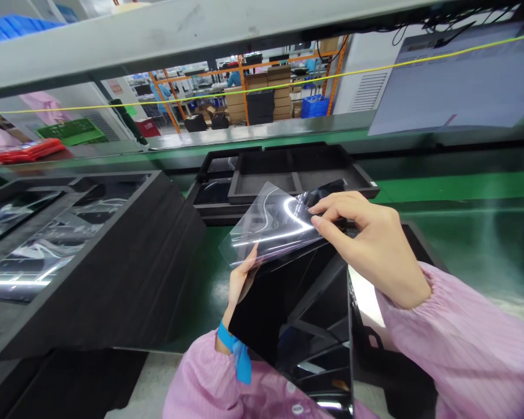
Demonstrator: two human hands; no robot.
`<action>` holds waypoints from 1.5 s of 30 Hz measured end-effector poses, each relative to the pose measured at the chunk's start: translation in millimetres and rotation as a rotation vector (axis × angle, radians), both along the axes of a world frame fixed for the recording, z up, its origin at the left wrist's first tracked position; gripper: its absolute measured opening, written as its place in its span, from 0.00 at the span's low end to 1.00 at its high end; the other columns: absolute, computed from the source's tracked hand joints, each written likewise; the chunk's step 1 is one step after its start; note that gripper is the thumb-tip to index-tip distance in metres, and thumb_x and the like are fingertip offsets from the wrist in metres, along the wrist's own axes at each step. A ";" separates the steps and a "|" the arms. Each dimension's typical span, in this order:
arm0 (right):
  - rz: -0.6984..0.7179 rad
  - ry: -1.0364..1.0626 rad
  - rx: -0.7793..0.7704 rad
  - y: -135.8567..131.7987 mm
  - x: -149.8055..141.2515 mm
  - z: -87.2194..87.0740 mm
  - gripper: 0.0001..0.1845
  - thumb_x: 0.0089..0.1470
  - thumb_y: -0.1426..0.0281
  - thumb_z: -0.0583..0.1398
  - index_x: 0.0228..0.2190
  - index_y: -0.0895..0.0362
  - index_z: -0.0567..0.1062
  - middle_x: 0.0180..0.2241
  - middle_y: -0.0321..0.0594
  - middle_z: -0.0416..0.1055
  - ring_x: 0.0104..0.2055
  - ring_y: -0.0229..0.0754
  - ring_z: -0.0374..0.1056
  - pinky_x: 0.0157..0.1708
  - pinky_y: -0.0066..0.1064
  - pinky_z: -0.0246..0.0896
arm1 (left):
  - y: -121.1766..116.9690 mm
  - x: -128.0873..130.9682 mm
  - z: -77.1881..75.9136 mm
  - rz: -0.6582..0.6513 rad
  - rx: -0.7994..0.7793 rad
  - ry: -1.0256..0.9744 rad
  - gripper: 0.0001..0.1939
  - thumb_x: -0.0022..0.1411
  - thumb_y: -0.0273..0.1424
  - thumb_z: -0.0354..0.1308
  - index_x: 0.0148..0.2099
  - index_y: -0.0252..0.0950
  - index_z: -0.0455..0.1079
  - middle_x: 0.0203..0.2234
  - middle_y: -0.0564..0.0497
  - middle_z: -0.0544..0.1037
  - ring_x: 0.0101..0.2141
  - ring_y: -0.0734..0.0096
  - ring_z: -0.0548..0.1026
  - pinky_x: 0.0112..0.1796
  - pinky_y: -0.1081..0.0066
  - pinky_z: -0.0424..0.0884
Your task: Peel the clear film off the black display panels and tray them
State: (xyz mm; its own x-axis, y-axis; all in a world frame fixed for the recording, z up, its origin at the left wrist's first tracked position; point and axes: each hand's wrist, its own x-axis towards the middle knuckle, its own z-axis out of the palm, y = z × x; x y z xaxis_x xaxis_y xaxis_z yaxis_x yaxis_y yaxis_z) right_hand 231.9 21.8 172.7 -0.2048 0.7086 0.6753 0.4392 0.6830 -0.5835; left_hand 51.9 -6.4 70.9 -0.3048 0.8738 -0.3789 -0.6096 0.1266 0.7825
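My left hand (pixel 240 279) grips the left edge of a glossy black panel (pixel 297 308) held tilted in front of me. A clear plastic film (pixel 266 224) lies partly lifted off the panel's upper end. My right hand (pixel 367 244) pinches that film near its right edge with thumb and fingertips. Both arms wear pink sleeves, and a blue strap circles my left wrist (pixel 238 349).
A tall stack of black foam trays (pixel 113 273) with shiny panels on top stands at the left. More black trays (pixel 297 169) sit ahead on the green belt (pixel 463 192). Another black tray (pixel 419 244) lies under my right arm. A shelf beam (pixel 157 35) runs overhead.
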 end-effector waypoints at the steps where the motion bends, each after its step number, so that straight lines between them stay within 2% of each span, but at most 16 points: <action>1: 0.013 0.007 -0.008 2.7 0.5 -1.8 0.13 0.51 0.77 0.60 0.18 0.56 0.67 0.30 0.35 0.73 0.38 0.43 0.67 0.39 0.35 0.61 | -0.1 -0.7 -1.0 0.011 0.005 0.018 0.11 0.57 0.22 0.58 0.42 0.36 0.77 0.40 0.50 0.82 0.51 0.61 0.74 0.57 0.61 0.64; 4: 0.106 0.117 -0.069 16.2 2.7 -10.0 0.12 0.52 0.73 0.61 0.18 0.55 0.69 0.32 0.38 0.74 0.40 0.45 0.68 0.41 0.37 0.61 | -3.6 -3.1 2.5 0.064 0.041 0.076 0.13 0.62 0.31 0.57 0.49 0.36 0.71 0.53 0.45 0.73 0.53 0.59 0.70 0.54 0.51 0.65; 8: 0.206 0.311 -0.173 38.5 5.8 -21.2 0.13 0.50 0.69 0.63 0.17 0.55 0.71 0.32 0.41 0.75 0.41 0.47 0.70 0.44 0.37 0.62 | -18.7 -0.8 28.4 0.114 0.131 0.108 0.16 0.64 0.39 0.54 0.51 0.38 0.70 0.58 0.44 0.68 0.59 0.57 0.64 0.58 0.49 0.58; 10: 0.216 0.342 -0.189 46.5 7.5 -24.3 0.14 0.50 0.68 0.64 0.16 0.55 0.71 0.31 0.42 0.76 0.41 0.47 0.71 0.46 0.37 0.62 | -27.9 4.4 45.9 0.117 0.185 0.096 0.14 0.66 0.36 0.50 0.48 0.39 0.73 0.59 0.49 0.68 0.62 0.64 0.59 0.62 0.57 0.51; 13: 0.229 0.369 -0.188 53.1 10.2 -25.8 0.15 0.49 0.65 0.66 0.16 0.56 0.72 0.31 0.43 0.76 0.41 0.48 0.72 0.46 0.37 0.63 | -36.7 13.5 68.0 0.108 0.280 0.046 0.25 0.68 0.26 0.36 0.44 0.42 0.76 0.56 0.62 0.71 0.63 0.81 0.55 0.63 0.75 0.47; 15: 0.231 0.385 -0.180 55.0 12.1 -25.3 0.16 0.48 0.62 0.67 0.17 0.56 0.72 0.31 0.44 0.76 0.42 0.49 0.72 0.46 0.37 0.64 | -38.6 18.0 77.3 0.077 0.351 -0.012 0.26 0.68 0.24 0.34 0.49 0.41 0.74 0.57 0.65 0.69 0.61 0.83 0.57 0.61 0.78 0.52; 17: 0.219 0.398 -0.175 56.1 14.1 -24.0 0.16 0.47 0.59 0.68 0.17 0.55 0.74 0.31 0.45 0.76 0.42 0.49 0.72 0.47 0.38 0.64 | -38.6 20.6 82.6 0.035 0.399 -0.076 0.22 0.68 0.25 0.38 0.56 0.39 0.68 0.60 0.63 0.65 0.61 0.81 0.59 0.59 0.78 0.57; 19: 0.200 0.410 -0.183 56.7 15.8 -22.5 0.18 0.44 0.57 0.70 0.17 0.55 0.74 0.31 0.45 0.76 0.42 0.51 0.72 0.48 0.41 0.63 | -38.2 21.6 84.9 -0.002 0.420 -0.120 0.21 0.69 0.26 0.41 0.61 0.36 0.63 0.61 0.60 0.63 0.61 0.80 0.59 0.57 0.80 0.59; 22: 0.176 0.431 -0.205 57.1 17.4 -20.8 0.20 0.39 0.54 0.72 0.16 0.55 0.74 0.30 0.46 0.75 0.42 0.53 0.71 0.50 0.44 0.63 | -38.0 21.7 85.3 0.006 0.389 -0.106 0.21 0.68 0.25 0.44 0.62 0.36 0.60 0.59 0.60 0.66 0.60 0.82 0.60 0.56 0.82 0.59; 27: 0.178 0.442 -0.184 56.3 18.5 -19.8 0.20 0.39 0.55 0.72 0.16 0.56 0.74 0.29 0.44 0.75 0.42 0.53 0.71 0.51 0.46 0.62 | -38.8 22.0 84.4 0.017 0.393 -0.091 0.19 0.68 0.24 0.46 0.58 0.40 0.65 0.57 0.63 0.68 0.58 0.84 0.63 0.54 0.84 0.61; 36: 0.193 0.435 -0.099 53.4 19.7 -18.5 0.16 0.44 0.58 0.70 0.18 0.55 0.74 0.30 0.39 0.76 0.42 0.49 0.72 0.52 0.42 0.64 | -39.8 23.1 81.0 0.016 0.440 -0.109 0.18 0.69 0.26 0.47 0.55 0.45 0.68 0.57 0.65 0.68 0.60 0.81 0.61 0.60 0.79 0.53; 40: 0.159 0.423 -0.123 46.4 16.6 -11.9 0.19 0.42 0.55 0.71 0.17 0.54 0.73 0.28 0.38 0.75 0.42 0.50 0.71 0.53 0.44 0.63 | -39.3 24.1 78.0 0.017 0.436 -0.126 0.17 0.68 0.27 0.47 0.54 0.46 0.70 0.56 0.66 0.69 0.58 0.80 0.63 0.59 0.78 0.57; 45: 0.156 0.441 -0.123 43.5 14.2 -9.1 0.17 0.42 0.57 0.72 0.17 0.54 0.74 0.28 0.41 0.74 0.42 0.52 0.71 0.52 0.46 0.62 | -40.8 24.9 75.9 0.001 0.427 -0.107 0.18 0.68 0.27 0.47 0.55 0.47 0.69 0.57 0.66 0.68 0.60 0.76 0.61 0.60 0.75 0.57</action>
State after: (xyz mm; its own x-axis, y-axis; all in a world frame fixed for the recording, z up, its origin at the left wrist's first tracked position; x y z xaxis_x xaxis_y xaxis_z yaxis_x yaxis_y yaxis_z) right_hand 246.2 65.3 163.6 -0.0284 0.7723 0.6347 0.0298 0.6353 -0.7717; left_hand 76.7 -47.2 146.8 -0.2843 0.9587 -0.0129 -0.6901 -0.1953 0.6969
